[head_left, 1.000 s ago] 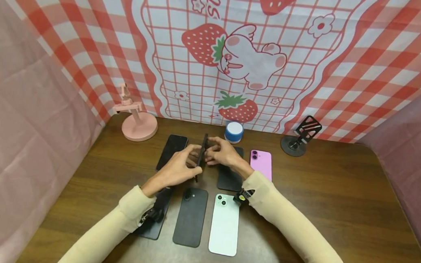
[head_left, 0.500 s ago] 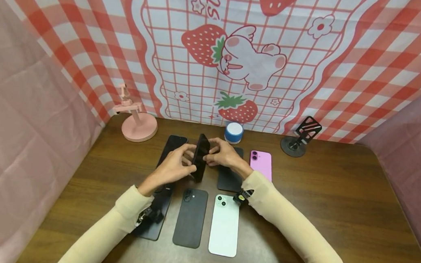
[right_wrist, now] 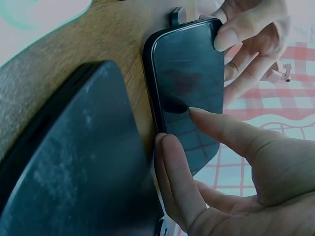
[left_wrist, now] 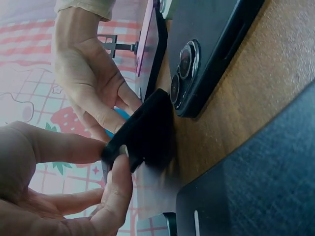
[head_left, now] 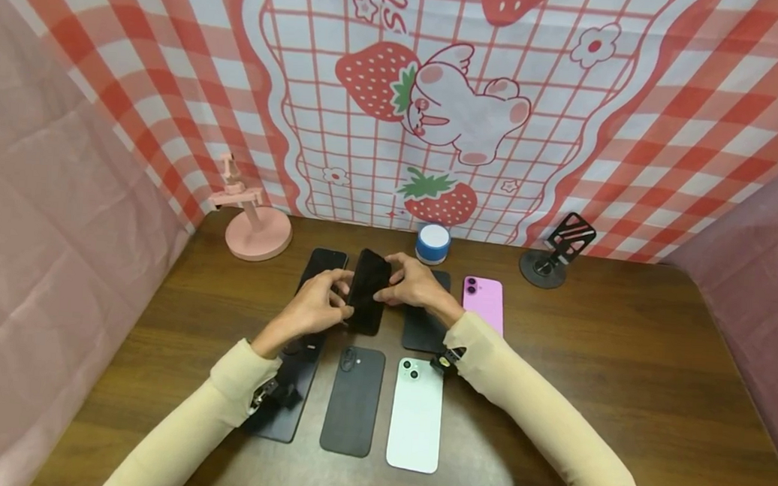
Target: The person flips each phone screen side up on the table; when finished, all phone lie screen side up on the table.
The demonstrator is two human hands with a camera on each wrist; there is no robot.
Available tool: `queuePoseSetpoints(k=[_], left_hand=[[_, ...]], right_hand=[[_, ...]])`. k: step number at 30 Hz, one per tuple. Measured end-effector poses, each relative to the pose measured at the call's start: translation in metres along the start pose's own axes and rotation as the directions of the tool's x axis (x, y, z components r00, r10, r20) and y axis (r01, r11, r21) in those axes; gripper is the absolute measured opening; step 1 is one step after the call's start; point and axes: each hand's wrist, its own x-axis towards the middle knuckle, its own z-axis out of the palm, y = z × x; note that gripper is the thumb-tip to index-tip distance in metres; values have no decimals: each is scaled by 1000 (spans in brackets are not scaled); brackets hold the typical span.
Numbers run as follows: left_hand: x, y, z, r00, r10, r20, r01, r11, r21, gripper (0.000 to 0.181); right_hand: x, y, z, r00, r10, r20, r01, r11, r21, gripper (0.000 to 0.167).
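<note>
A black phone stands tilted on edge between both hands, its glossy dark screen facing right in the head view. At its left edge my left hand pinches it between thumb and fingers. My right hand is on the other side, its thumb on the screen and fingers by the lower edge in the right wrist view. Another black phone lies behind the left hand, partly covered. Under the right hand is a dark phone, and a purple phone lies beyond the right wrist.
Nearest the person lie a black phone, partly under the left wrist, a dark grey phone and a mint phone. Along the back stand a pink phone stand, a blue white-topped cylinder and a black stand.
From nearly edge-on, the held phone has tipped leftward, so its dark screen shows. My left hand has shifted slightly left with it; my right hand stays almost in place.
</note>
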Motion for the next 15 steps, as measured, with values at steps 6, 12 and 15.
queuePoseSetpoints(k=[6,12,15], left_hand=[[2,-2,2,998,-49,31,48,998,35,65],[5,-2,4,996,-78,47,75,996,53,66],[7,0,5,995,-88,45,85,993,77,67]], right_hand=[[-2,0,-1,1000,-12,-18,11,999,-53,86],[-2,-2,-1,999,-8,-38,4,994,-109,87],[0,-3,-2,999,-10,-51,3,991,-136,88]])
